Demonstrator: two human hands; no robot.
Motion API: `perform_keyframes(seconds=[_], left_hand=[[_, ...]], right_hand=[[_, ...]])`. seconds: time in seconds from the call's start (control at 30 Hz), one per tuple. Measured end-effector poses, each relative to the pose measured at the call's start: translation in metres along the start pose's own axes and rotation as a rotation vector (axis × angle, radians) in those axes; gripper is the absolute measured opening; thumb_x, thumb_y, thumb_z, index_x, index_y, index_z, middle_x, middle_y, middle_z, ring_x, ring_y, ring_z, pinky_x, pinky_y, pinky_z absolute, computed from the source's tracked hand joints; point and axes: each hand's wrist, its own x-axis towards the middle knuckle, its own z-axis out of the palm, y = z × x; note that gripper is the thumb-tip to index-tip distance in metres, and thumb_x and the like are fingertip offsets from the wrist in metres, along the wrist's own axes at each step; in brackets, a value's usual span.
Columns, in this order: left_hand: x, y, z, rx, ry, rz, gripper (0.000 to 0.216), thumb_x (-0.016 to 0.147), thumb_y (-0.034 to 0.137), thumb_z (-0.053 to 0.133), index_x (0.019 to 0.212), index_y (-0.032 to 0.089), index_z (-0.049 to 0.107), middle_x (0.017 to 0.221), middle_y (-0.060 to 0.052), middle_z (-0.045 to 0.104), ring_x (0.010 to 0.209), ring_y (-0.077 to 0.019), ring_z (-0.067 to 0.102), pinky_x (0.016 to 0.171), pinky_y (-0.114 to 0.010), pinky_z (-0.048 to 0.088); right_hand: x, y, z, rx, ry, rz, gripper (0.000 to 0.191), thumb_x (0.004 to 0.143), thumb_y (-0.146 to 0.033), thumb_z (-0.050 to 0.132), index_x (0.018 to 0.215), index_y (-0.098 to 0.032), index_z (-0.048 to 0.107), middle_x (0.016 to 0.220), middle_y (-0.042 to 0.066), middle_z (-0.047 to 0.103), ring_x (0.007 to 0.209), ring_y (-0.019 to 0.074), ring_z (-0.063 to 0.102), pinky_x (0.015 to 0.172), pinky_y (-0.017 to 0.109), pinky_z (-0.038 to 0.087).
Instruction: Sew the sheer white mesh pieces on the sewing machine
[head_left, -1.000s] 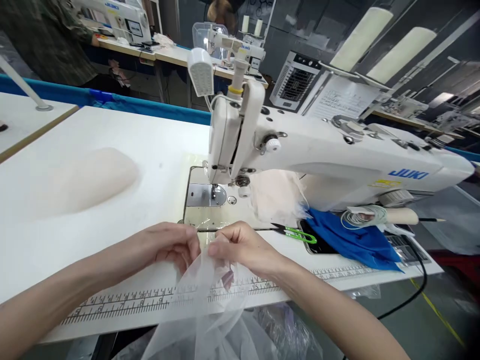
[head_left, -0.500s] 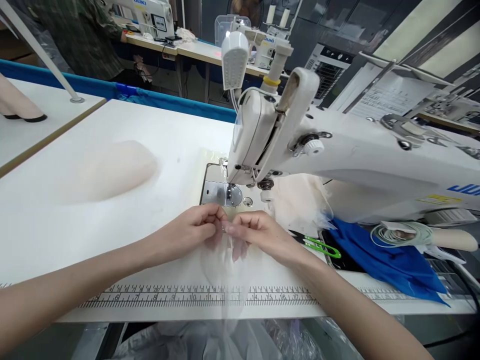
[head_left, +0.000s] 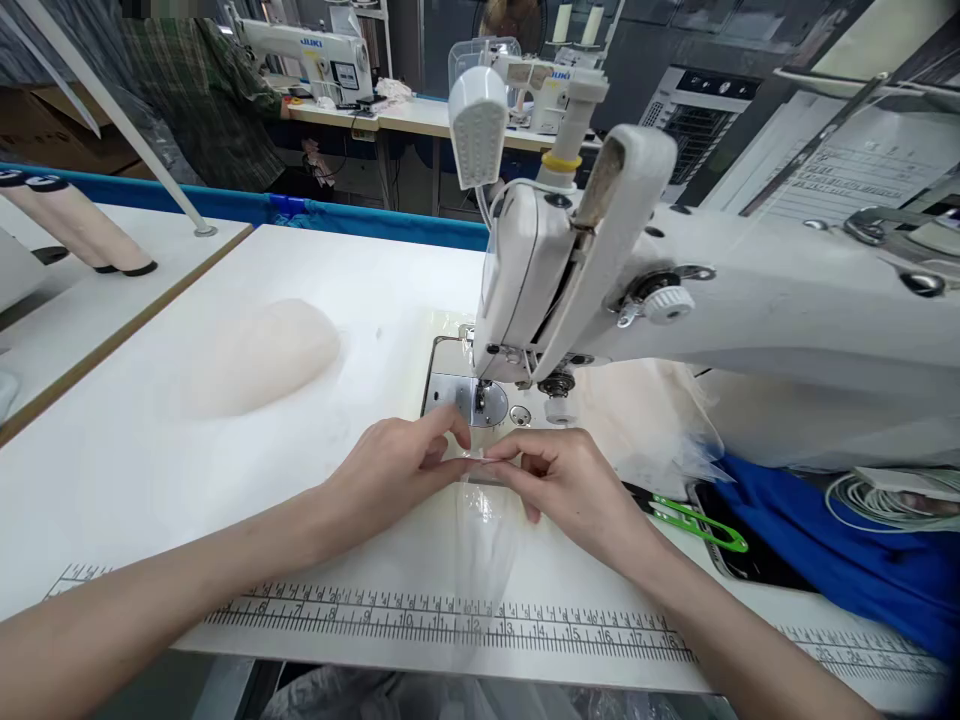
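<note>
A thin sheer strip of fabric [head_left: 484, 535] hangs from between my fingertips toward the table's front edge. My left hand [head_left: 409, 455] pinches one side of its top end with thumb and forefinger. Close beside it, my right hand [head_left: 562, 475] pinches the other side. Both hands are just in front of the needle plate [head_left: 454, 388] of a white sewing machine [head_left: 517, 270]. Whether the strip is a single layer or folded I cannot tell.
A pale sheer fabric piece [head_left: 281, 350] lies left on the white table. Right of the needle are gathered sheer fabric [head_left: 637, 410], green-handled thread snips [head_left: 701, 522] and blue cloth [head_left: 810, 530]. A ruler strip [head_left: 375, 612] runs along the front edge. Another person [head_left: 202, 100] is at the back left.
The camera view has shifted, so the table sits lower in the picture. My fingertips have changed their pinch, with the strip's top end now drawn flat between them.
</note>
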Motion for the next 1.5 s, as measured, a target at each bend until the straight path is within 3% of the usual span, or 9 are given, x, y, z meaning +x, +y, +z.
perform_keyframes(seconds=[0.17,0.37,0.53,0.8,0.93,1.5], left_hand=[[-0.004,-0.003,0.006,0.048,-0.005,0.104,0.017,0.093,0.021,0.049,0.095,0.022,0.066,0.053,0.007,0.054,0.044,-0.0070,0.043,0.047,-0.018,0.030],[-0.006,-0.004,0.010,-0.031,0.029,0.128,0.022,0.094,0.020,0.048,0.097,0.022,0.070,0.064,0.004,0.068,0.047,-0.0069,0.052,0.048,-0.018,0.036],[-0.006,-0.003,0.010,-0.043,0.088,0.151,0.018,0.092,0.017,0.052,0.096,0.020,0.070,0.059,0.006,0.065,0.044,-0.0053,0.050,0.045,-0.016,0.033],[-0.009,-0.007,0.011,-0.081,0.134,0.176,0.017,0.091,0.016,0.056,0.098,0.023,0.070,0.062,0.007,0.068,0.044,-0.0046,0.052,0.044,-0.014,0.036],[-0.009,-0.007,0.011,-0.103,0.142,0.172,0.018,0.090,0.016,0.058,0.100,0.025,0.071,0.069,0.007,0.072,0.047,-0.0047,0.055,0.045,-0.014,0.039],[-0.011,-0.009,0.011,-0.012,0.166,0.272,0.013,0.094,0.019,0.054,0.096,0.024,0.065,0.069,0.007,0.069,0.049,-0.0049,0.057,0.051,-0.013,0.043]], right_hand=[[-0.002,0.005,0.007,0.043,0.057,-0.033,0.010,0.086,-0.021,0.061,0.080,-0.021,0.069,0.066,-0.003,0.066,0.056,0.0105,0.060,0.052,0.021,0.046],[-0.004,0.005,0.012,-0.045,0.161,-0.137,0.010,0.085,-0.013,0.058,0.084,-0.021,0.064,0.062,-0.005,0.059,0.055,0.0099,0.056,0.052,0.020,0.044],[-0.006,0.006,0.014,-0.023,0.201,-0.198,0.011,0.086,-0.014,0.057,0.094,-0.022,0.060,0.058,-0.008,0.052,0.051,0.0076,0.050,0.052,0.018,0.043],[-0.006,0.007,0.015,-0.026,0.141,-0.185,0.010,0.088,-0.016,0.056,0.093,-0.022,0.061,0.056,-0.009,0.047,0.050,0.0075,0.046,0.052,0.018,0.040],[-0.007,0.006,0.015,-0.022,0.122,-0.179,0.011,0.089,-0.016,0.055,0.095,-0.022,0.062,0.057,-0.008,0.047,0.051,0.0077,0.046,0.052,0.019,0.040],[-0.007,0.005,0.015,-0.078,0.072,-0.268,0.013,0.090,-0.017,0.050,0.100,-0.021,0.057,0.056,-0.009,0.044,0.047,0.0067,0.044,0.048,0.018,0.038]])
